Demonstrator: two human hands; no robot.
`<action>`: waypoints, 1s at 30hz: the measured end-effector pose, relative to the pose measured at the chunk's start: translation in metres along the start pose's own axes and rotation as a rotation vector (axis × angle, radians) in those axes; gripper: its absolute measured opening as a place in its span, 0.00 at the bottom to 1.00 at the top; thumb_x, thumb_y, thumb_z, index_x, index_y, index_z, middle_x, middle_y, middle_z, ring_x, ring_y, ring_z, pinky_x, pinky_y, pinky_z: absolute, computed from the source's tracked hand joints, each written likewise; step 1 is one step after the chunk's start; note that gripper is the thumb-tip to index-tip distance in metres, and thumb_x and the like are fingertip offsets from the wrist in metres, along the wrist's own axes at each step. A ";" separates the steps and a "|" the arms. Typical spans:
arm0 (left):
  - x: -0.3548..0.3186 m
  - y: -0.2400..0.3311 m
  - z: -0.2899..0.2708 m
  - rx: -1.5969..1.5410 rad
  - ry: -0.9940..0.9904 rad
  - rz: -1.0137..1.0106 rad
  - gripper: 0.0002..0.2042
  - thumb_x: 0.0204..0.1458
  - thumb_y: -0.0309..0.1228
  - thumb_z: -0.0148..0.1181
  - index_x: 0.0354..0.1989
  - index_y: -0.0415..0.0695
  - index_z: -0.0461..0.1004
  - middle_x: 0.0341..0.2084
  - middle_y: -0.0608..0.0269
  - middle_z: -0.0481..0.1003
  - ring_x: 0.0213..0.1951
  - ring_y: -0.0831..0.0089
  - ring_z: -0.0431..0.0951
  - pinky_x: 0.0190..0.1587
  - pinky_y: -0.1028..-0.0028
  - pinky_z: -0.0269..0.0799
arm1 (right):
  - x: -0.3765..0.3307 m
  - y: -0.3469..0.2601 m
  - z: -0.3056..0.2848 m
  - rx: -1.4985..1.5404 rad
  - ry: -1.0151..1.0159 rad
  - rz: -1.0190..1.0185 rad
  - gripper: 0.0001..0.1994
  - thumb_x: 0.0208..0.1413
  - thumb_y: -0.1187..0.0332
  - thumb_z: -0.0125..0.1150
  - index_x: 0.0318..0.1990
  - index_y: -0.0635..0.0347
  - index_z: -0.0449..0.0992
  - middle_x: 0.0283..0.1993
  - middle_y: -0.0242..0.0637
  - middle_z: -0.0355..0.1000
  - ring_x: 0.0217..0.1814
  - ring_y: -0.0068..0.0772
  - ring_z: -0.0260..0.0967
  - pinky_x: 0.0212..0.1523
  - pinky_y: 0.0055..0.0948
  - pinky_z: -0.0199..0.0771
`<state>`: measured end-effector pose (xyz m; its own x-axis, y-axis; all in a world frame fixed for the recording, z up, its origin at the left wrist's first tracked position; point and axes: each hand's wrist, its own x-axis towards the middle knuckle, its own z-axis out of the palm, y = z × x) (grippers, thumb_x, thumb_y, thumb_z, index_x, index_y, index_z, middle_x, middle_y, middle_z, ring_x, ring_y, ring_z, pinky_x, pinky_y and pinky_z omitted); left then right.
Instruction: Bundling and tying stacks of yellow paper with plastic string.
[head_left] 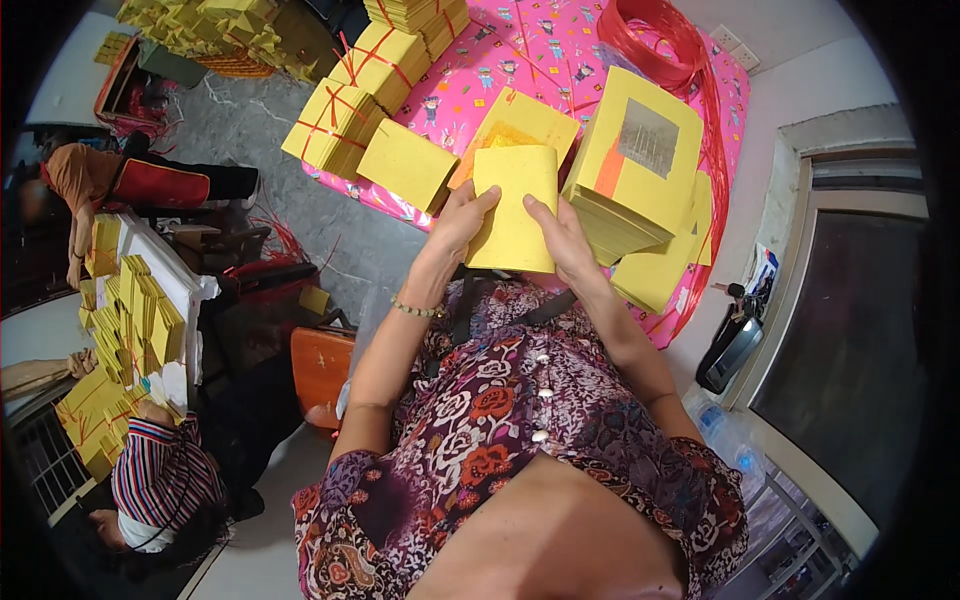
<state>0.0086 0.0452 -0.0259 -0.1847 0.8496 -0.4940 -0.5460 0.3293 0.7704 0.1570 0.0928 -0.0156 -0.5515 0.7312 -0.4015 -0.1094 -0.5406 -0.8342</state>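
A wad of yellow paper (515, 212) is held upright before my chest, over the near edge of the pink table. My left hand (462, 218) grips its left side, thumb lying on the front face. On the opposite side my right hand (570, 242) grips it the same way. The fingers behind the paper are hidden. A tall stack of yellow paper (600, 215), with a grey patch and an orange strip on top, stands just right of my hands. Close by on the left lies a smaller yellow stack (408, 162), and yellow sheets with an orange area (530, 122) lie behind the wad.
Yellow bundles tied with red string (335, 125) line the left side of the pink-covered table (520, 50). A red plastic ribbon coil (655, 45) trails down the right edge. Two people work at a table (125, 235) with yellow paper on the left. An orange stool (322, 370) stands nearby.
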 end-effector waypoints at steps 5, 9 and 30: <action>-0.001 -0.002 0.000 0.012 0.014 0.067 0.14 0.58 0.27 0.50 0.50 0.32 0.63 0.41 0.53 0.74 0.40 0.70 0.76 0.41 0.73 0.74 | 0.001 0.002 -0.002 0.001 -0.017 -0.010 0.20 0.60 0.66 0.52 0.57 0.66 0.62 0.50 0.39 0.69 0.50 0.25 0.68 0.49 0.25 0.69; 0.000 -0.007 -0.003 -0.023 -0.024 0.135 0.15 0.56 0.24 0.52 0.50 0.32 0.63 0.42 0.52 0.73 0.41 0.70 0.76 0.42 0.73 0.74 | -0.001 0.002 -0.001 0.008 -0.017 -0.015 0.20 0.60 0.68 0.53 0.57 0.66 0.61 0.50 0.39 0.69 0.49 0.26 0.68 0.48 0.25 0.70; -0.025 -0.008 0.018 0.146 0.053 0.379 0.23 0.57 0.21 0.47 0.61 0.35 0.52 0.55 0.53 0.65 0.56 0.70 0.66 0.57 0.71 0.62 | -0.004 0.000 -0.011 -0.090 -0.096 -0.179 0.21 0.61 0.67 0.52 0.59 0.65 0.60 0.52 0.37 0.67 0.51 0.23 0.65 0.51 0.24 0.66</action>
<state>0.0324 0.0283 -0.0128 -0.3946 0.9007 -0.1818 -0.3102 0.0557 0.9490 0.1682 0.0943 -0.0185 -0.6068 0.7666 -0.2099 -0.1405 -0.3634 -0.9210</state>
